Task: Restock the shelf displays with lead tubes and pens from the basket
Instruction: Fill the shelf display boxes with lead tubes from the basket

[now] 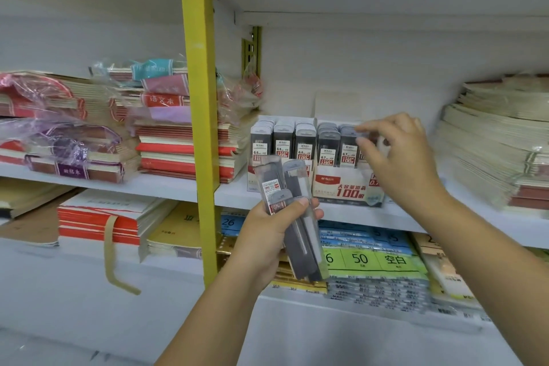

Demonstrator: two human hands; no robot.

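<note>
A white shelf (234, 197) by a yellow post (198, 98) carries two display boxes (344, 187) between notebook stacks (178, 142). The left hand (267, 235) grips a bundle of lead tubes (300, 235), which partly hides the left box. The right hand (398, 163) has its fingers (371, 128) pinching a blurred tube (364, 136) in the right box.

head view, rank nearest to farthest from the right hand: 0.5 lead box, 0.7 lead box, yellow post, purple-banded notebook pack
1. 0.7 lead box, at the right hand
2. 0.5 lead box, just left of it
3. yellow post, farther left
4. purple-banded notebook pack, far left
</note>
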